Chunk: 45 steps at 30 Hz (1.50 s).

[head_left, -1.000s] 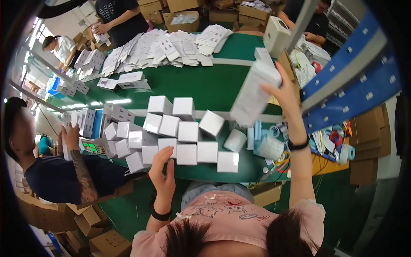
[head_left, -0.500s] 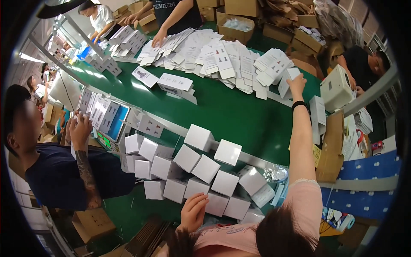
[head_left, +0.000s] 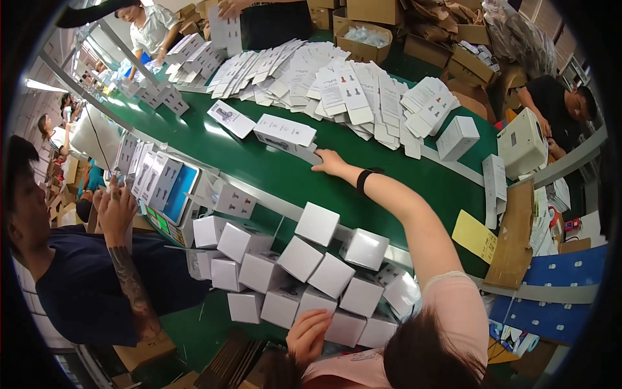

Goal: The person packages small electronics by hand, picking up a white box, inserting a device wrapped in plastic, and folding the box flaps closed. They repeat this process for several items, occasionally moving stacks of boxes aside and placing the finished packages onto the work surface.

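My right hand (head_left: 332, 162) reaches across the green table, its fingers stretched out at the end flap of a white printed carton (head_left: 285, 131) lying on its side. Nothing is visibly gripped in it. Low in front of my body is my left hand (head_left: 309, 334), fingers loosely bent and apart, against the near side of the stacked white boxes (head_left: 317, 222). Whether it presses on one of them I cannot tell. At the far right of the table stands a closed white carton (head_left: 458, 138), apart from both hands. Another flat printed carton (head_left: 231, 118) lies left of the one by my right hand.
A heap of flattened cartons (head_left: 350, 97) covers the table's far side. To the left, a co-worker (head_left: 84, 279) handles something beside a scale (head_left: 178, 188) loaded with cartons. A white machine (head_left: 521, 144), a yellow sheet (head_left: 474, 235) and brown cardboard (head_left: 512, 240) line the right end.
My right hand has let go of the white carton at the far right and swung left to the lying carton. My left hand remains by the stack. The person opposite has lifted some cartons.
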Each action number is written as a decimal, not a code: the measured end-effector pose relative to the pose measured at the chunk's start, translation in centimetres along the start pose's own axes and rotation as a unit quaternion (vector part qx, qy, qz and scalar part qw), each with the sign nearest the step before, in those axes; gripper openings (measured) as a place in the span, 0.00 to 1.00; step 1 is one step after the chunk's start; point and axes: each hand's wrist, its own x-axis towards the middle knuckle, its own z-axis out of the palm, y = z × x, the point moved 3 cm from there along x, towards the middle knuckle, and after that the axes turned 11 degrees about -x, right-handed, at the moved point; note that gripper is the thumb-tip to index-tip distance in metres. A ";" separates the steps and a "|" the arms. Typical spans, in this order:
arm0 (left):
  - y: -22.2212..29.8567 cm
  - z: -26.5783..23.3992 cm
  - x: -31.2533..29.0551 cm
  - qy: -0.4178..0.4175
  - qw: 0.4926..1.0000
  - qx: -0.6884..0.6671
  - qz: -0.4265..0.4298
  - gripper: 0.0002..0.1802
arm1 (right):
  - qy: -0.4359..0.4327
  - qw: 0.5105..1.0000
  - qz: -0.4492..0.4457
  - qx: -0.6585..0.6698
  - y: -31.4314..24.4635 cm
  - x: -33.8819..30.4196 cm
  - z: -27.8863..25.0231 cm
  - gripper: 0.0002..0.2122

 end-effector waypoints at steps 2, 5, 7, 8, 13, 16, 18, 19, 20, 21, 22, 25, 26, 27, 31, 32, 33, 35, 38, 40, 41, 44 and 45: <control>-0.3 -0.4 -0.8 0.015 1.000 0.006 -0.002 0.14 | -0.106 0.994 0.030 -0.003 -1.1 0.2 0.6 0.13; -0.8 -0.7 -1.8 0.038 0.999 0.009 -0.005 0.14 | 0.076 0.996 0.016 -0.049 -2.8 0.8 -3.3 0.07; -0.6 -0.9 -2.2 0.056 0.998 0.011 0.032 0.13 | 0.103 0.990 -0.021 -0.094 -4.6 0.5 -8.9 0.06; -0.4 -1.0 -2.2 0.066 0.996 0.012 0.051 0.13 | 0.124 0.986 -0.050 -0.102 -5.7 -0.1 -12.2 0.06; 1.5 -2.7 -1.1 0.133 0.987 0.005 0.089 0.14 | 0.132 0.936 -0.233 -0.227 -10.7 -6.0 -26.8 0.03; 2.7 -3.3 0.0 0.153 0.978 -0.121 0.082 0.16 | 0.150 0.873 -0.415 -0.209 -15.5 -12.5 -35.1 0.01; 3.9 -2.5 1.0 0.137 0.964 -0.213 0.081 0.21 | 0.105 0.865 -0.468 -0.151 -17.8 -17.2 -40.8 0.02; 4.7 -2.1 1.3 0.112 0.960 -0.241 0.088 0.26 | 0.084 0.871 -0.466 -0.128 -18.7 -19.5 -42.8 0.03; 5.7 -1.4 2.1 0.090 0.959 -0.248 0.106 0.32 | 0.085 0.877 -0.452 -0.135 -18.3 -20.1 -44.2 0.03; 6.8 -0.3 2.9 0.065 0.957 -0.254 0.123 0.38 | 0.112 0.741 -0.655 -0.092 -18.0 -21.3 -45.9 0.02; 7.8 0.7 3.5 0.042 0.951 -0.277 0.130 0.45 | 0.127 0.558 -0.819 -0.041 -18.3 -23.8 -47.0 0.02; 9.9 4.1 5.3 -0.070 0.946 -0.290 0.126 0.55 | -0.010 0.762 -0.639 -0.101 -22.5 -33.1 -48.4 0.03; 10.7 5.7 4.8 -0.160 0.939 -0.279 0.126 0.59 | -0.076 0.839 -0.523 -0.128 -23.0 -35.8 -48.6 0.04; 11.3 6.9 3.8 -0.179 0.934 -0.284 0.123 0.59 | -0.073 0.850 -0.506 -0.130 -22.3 -37.9 -48.6 0.04; 12.5 12.5 -0.8 -0.327 0.810 -0.487 -0.014 0.59 | 0.084 0.883 -0.458 -0.049 -18.2 -45.7 -45.9 0.05; 12.5 13.4 -2.5 -0.289 0.829 -0.478 -0.025 0.57 | 0.298 0.911 -0.282 -0.036 -16.8 -47.8 -44.5 0.07; 12.4 14.4 -4.2 -0.250 0.847 -0.467 -0.035 0.56 | 0.489 0.868 -0.085 -0.023 -15.3 -50.8 -42.6 0.10; 12.0 16.5 -7.3 -0.216 0.863 -0.455 -0.045 0.55 | 0.516 0.843 0.084 0.128 -12.4 -57.5 -37.5 0.12; 9.9 20.6 -10.9 -0.151 0.939 -0.303 0.053 0.53 | 0.415 0.841 0.241 0.251 -11.6 -65.2 -27.2 0.21; 7.6 23.7 -13.1 -0.181 0.942 -0.274 0.072 0.52 | 0.371 0.840 0.229 0.321 -12.0 -66.7 -20.9 0.30; 6.0 24.9 -13.7 -0.193 0.947 -0.238 0.095 0.51 | 0.376 0.837 0.233 0.323 -11.3 -66.7 -19.1 0.30; 2.6 25.7 -14.9 -0.240 0.936 -0.229 0.114 0.49 | 0.409 0.785 0.227 0.407 -8.1 -66.8 -15.7 0.35; 1.7 25.4 -15.2 -0.268 0.923 -0.255 0.107 0.48 | 0.405 0.788 0.195 0.421 -6.9 -67.1 -14.7 0.35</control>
